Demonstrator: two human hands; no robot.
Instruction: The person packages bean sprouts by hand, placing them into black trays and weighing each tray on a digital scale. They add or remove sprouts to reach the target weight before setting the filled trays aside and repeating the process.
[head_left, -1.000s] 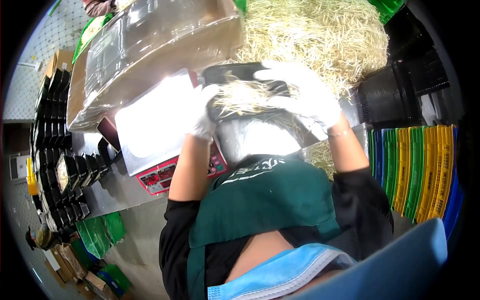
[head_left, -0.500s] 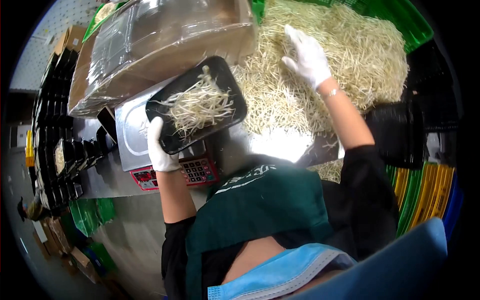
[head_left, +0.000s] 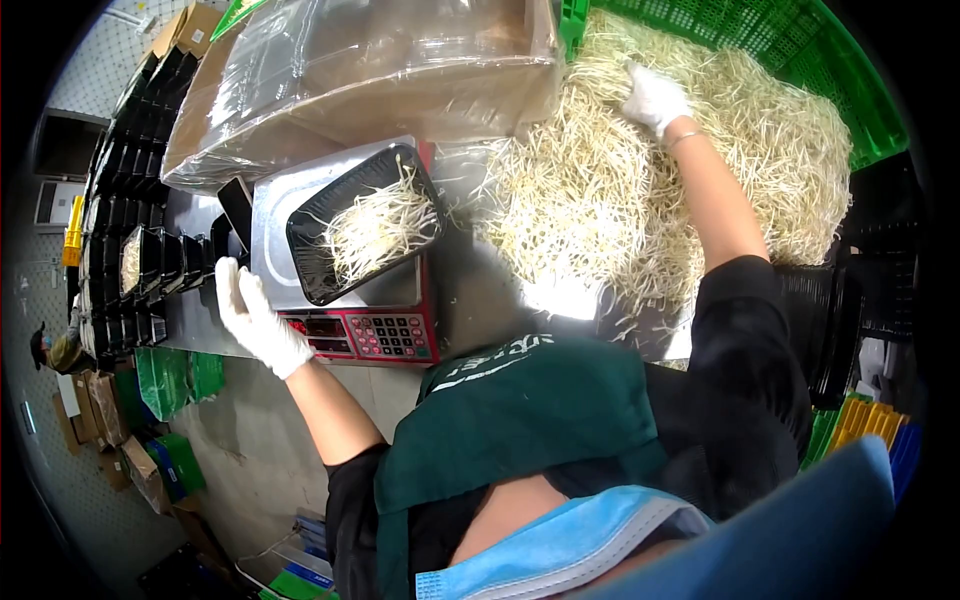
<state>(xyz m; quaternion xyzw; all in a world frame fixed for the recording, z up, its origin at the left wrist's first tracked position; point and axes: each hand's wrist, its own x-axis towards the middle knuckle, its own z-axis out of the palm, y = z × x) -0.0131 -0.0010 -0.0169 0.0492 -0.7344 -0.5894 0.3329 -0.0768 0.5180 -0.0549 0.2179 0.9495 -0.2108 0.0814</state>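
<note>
A black plastic tray (head_left: 308,262) lies at a slant on the steel plate of a red digital scale (head_left: 388,336). It holds a small heap of bean sprouts (head_left: 375,232). My left hand (head_left: 258,318), in a white glove, is open beside the scale's front left corner, apart from the tray. On the right, my white-gloved right hand (head_left: 657,100) reaches into the far part of a large pile of bean sprouts (head_left: 580,180). Its fingers are curled in among the sprouts, their tips partly hidden.
Behind the scale stands a plastic-wrapped box (head_left: 370,100). A green crate (head_left: 760,50) backs the pile. Stacked black trays (head_left: 125,200) line the left, and more black trays (head_left: 815,320) stand at right. A dark flat object (head_left: 236,212) leans by the scale.
My left hand has let go of the tray, which has come down onto the scale, and has moved left. My right hand, earlier spread over the pile, has curled its fingers into the sprouts.
</note>
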